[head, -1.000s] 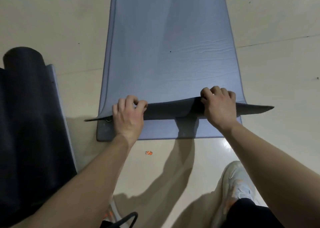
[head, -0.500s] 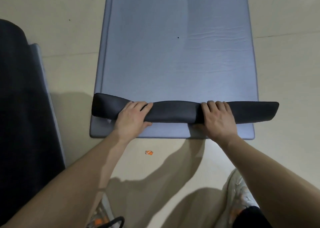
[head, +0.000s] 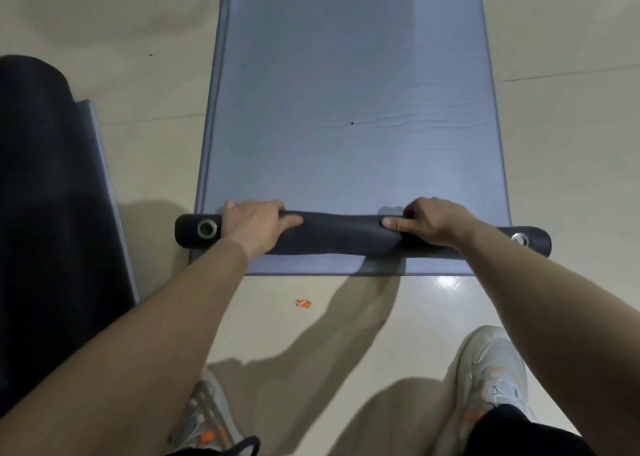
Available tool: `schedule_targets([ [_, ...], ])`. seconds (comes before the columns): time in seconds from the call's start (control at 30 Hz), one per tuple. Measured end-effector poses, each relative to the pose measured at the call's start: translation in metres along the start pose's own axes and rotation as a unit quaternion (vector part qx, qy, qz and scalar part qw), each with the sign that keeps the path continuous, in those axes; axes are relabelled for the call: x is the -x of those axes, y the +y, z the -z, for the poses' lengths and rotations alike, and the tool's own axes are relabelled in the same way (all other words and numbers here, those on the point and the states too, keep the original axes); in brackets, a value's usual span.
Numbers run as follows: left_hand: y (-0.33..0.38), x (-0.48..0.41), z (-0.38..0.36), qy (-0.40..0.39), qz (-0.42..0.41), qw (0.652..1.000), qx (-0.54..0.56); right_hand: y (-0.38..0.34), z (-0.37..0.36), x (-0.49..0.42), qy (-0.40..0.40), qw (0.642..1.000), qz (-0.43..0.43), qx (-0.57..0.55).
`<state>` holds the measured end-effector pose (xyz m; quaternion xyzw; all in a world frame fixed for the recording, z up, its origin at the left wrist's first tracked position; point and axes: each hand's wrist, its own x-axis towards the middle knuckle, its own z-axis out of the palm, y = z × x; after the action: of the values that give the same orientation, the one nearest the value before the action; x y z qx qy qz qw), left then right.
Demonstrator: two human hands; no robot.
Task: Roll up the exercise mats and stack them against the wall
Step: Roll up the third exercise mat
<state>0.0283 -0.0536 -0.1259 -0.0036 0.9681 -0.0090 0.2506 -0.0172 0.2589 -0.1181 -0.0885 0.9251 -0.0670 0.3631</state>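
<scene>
1. Plainly, our fingers (head: 242, 206) are clamped. Those of the left hand (head: 256, 228) curl over the far side of the dark roll (head: 332, 239), with the thumb laid along its top. The right hand (head: 434, 223) grips likewise, thumb pressed into the roll.
2. The roll is thin, barely begun. It lies across the near end of the blue mat (head: 346, 109), which stretches flat away from us on the floor (head: 554, 143). Its ends, each with a metal eyelet (head: 207, 228), stick out past the mat's sides.
3. The risk, as we judge it, is that the roll is uneven, bulging beside the right thumb. Unequal pushing could skew it into a cone, and a slack core could spring open when released.
4. Another dark rolled mat (head: 38, 178) lies at the left, well apart.
5. We see no container in view.
</scene>
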Motion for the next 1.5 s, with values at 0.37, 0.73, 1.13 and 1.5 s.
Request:
schedule_targets([
  [0.37, 0.017, -0.035, -0.026, 0.21, 0.036, 0.972, 0.099, -0.014, -0.081, 0.015, 0.255, 0.955, 0.07, 0.136],
  [0.73, -0.009, -0.017, -0.016, 0.043, -0.125, 0.991, -0.002, -0.012, -0.076, -0.004, 0.327, 0.927, 0.061, 0.174],
  [1.13, -0.024, -0.017, 0.021, -0.142, -0.059, 0.976, 0.156, -0.003, -0.005, 0.012, 0.027, 0.997, 0.07, 0.026],
  [1.5, 0.027, -0.025, -0.01, 0.269, -0.019, 0.957, 0.103, 0.002, -0.002, -0.035, 0.191, 0.966, 0.08, 0.155],
])
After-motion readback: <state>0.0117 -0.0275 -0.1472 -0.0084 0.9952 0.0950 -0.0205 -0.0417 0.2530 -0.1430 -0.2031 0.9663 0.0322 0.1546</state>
